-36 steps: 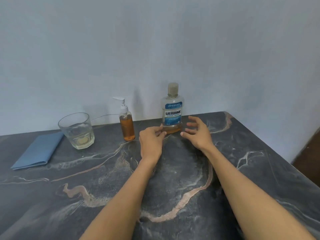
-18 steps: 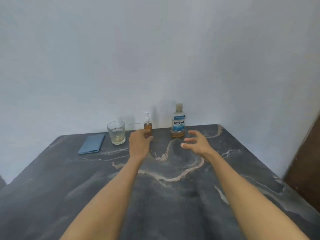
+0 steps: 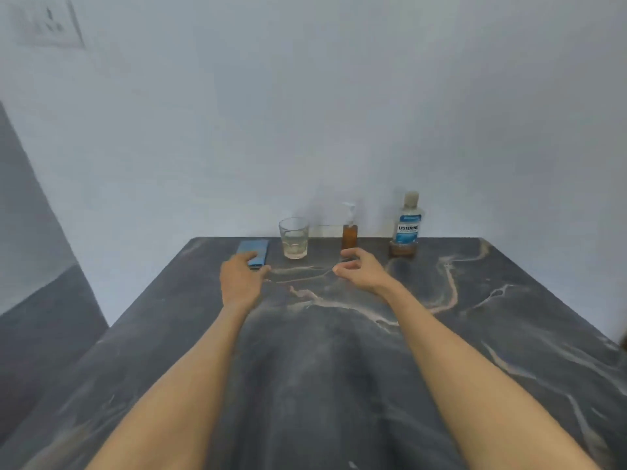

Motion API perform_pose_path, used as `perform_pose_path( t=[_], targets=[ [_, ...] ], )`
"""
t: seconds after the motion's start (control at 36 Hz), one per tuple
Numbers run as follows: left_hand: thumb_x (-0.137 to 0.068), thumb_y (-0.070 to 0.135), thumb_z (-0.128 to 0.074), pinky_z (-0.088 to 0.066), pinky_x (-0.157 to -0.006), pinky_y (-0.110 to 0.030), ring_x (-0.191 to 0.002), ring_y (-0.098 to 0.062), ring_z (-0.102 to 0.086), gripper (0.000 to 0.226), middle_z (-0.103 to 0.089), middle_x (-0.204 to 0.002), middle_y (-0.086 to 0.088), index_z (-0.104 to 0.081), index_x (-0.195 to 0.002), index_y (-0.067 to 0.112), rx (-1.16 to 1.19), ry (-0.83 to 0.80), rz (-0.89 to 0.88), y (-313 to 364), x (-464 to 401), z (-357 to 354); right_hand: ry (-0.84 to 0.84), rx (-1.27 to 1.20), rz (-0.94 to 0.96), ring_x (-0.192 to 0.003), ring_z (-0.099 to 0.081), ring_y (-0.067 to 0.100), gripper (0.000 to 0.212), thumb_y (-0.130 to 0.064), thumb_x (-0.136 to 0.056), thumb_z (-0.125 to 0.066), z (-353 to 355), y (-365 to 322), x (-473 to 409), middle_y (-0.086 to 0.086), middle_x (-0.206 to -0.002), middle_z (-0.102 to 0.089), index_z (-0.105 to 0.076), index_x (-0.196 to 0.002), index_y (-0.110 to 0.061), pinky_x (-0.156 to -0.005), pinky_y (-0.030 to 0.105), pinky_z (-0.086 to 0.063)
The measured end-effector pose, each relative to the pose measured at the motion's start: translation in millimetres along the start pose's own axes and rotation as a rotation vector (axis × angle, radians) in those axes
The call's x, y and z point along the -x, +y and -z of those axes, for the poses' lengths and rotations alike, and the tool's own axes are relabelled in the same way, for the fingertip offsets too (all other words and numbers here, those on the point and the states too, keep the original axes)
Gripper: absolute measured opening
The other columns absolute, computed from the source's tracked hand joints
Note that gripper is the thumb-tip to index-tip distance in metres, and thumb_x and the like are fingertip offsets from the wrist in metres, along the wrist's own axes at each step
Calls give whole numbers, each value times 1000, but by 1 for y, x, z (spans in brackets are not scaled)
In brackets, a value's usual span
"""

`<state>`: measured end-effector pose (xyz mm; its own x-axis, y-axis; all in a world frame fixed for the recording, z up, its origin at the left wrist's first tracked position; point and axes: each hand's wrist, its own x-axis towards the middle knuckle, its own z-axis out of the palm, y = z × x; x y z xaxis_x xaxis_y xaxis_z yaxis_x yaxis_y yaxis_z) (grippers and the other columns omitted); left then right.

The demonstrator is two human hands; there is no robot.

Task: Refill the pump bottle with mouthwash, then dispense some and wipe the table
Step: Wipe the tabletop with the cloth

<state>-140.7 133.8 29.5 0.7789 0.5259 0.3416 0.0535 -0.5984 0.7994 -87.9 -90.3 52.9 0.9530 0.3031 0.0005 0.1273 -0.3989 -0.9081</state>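
A small pump bottle (image 3: 349, 234) with amber liquid and a white pump stands at the back of the dark marble table (image 3: 339, 368). To its right stands a clear Listerine mouthwash bottle (image 3: 408, 225) with a blue label, a capped top and a little amber liquid at the bottom. A folded blue cloth (image 3: 255, 251) lies at the back left. My left hand (image 3: 241, 279) hovers over the cloth's near end, fingers loosely bent, holding nothing. My right hand (image 3: 362, 269) floats just in front of the pump bottle, fingers loosely curled, empty.
A clear glass (image 3: 293, 238) with some pale liquid stands between the cloth and the pump bottle. A pale wall rises right behind the table. The table's left edge drops to a grey floor; a wall socket (image 3: 47, 23) sits high on the left.
The view has pulled back and swung left. My left hand moved left from the pump bottle to the cloth. My right hand shifted left from near the mouthwash bottle toward the pump bottle.
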Motion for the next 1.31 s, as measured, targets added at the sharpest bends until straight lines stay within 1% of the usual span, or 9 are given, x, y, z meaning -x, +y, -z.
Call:
perform_pose_path(
  t=[0.11, 0.22, 0.31, 0.5, 0.69, 0.78, 0.86, 1.11, 1.31],
  targets=[
    [-82, 25, -73, -39, -106, -40, -123, -28, -52, 53, -59, -129, -14, -57, -127, 3, -29, 8, 46, -36, -12, 7, -87, 5, -5, -103, -61, 23, 47, -17, -88, -62, -43, -4, -27, 12, -115, -62, -42, -131, -10, -72, 21, -46],
    [-86, 32, -68, -34, -107, -36, -129, -27, -46, 54, -55, -135, -10, -53, -132, 8, -61, -9, 119, -73, -32, 1, -162, 16, -10, -92, -58, 15, 45, -19, -89, -61, -90, -2, -64, 4, -108, -60, -42, -130, -13, -72, 20, -44],
    [-88, 33, -64, -32, -108, -37, -132, -26, -42, 54, -50, -140, -8, -50, -135, 11, -113, -35, 141, -94, -52, -8, -179, 40, 8, -96, -58, 16, 43, -20, -89, -60, -121, -1, -90, -2, -99, -59, -44, -128, -13, -80, 24, -41],
    [-97, 28, -49, -30, -108, -34, -135, -22, -39, 44, -43, -146, -7, -46, -137, 10, -174, -111, 105, -115, -111, -39, -131, 282, 178, -124, -45, 24, 43, -16, -91, -55, -175, -2, -156, 11, -134, -48, -46, -132, -8, -106, 31, -33],
    [-101, 22, -35, -36, -102, -38, -130, -25, -44, 38, -43, -146, -5, -47, -136, 13, -242, -217, 42, -130, -149, -66, -84, 524, 261, -143, -11, 27, 44, -26, -99, -36, -215, 5, -207, 11, -155, -13, -33, -142, -17, -116, 42, -9],
    [-101, 23, -33, -41, -98, -42, -124, -28, -49, 36, -46, -144, -5, -51, -131, 16, -280, -218, 4, -138, -150, -70, -76, 600, 238, -140, -17, 29, 40, -24, -100, -29, -225, 11, -214, 16, -152, -21, -38, -139, -18, -114, 39, -14],
    [-102, 24, -33, -40, -101, -41, -127, -27, -47, 36, -46, -144, -6, -52, -132, 15, -284, -215, -9, -139, -150, -71, -58, 659, 248, -139, -19, 29, 42, -26, -100, -29, -227, 12, -212, 16, -150, -25, -37, -140, -18, -112, 38, -18],
    [-98, 19, -34, -49, -80, -44, -101, -30, -57, 24, -60, -115, -8, -55, -109, 12, -430, -235, 22, -123, -105, -49, -133, 801, 253, -129, -30, 29, 39, -29, -98, -32, -217, -5, -162, 10, -143, -35, -43, -135, -20, -106, 40, -26],
    [-99, 21, -31, -46, -71, -38, -95, -28, -57, 26, -60, -110, -9, -53, -110, 12, -519, -256, 58, -106, -19, 1, -188, 859, 289, -141, -14, 28, 47, -23, -97, -34, -223, -6, -62, 13, -154, -18, -30, -143, -20, -116, 36, -4]
  ],
)
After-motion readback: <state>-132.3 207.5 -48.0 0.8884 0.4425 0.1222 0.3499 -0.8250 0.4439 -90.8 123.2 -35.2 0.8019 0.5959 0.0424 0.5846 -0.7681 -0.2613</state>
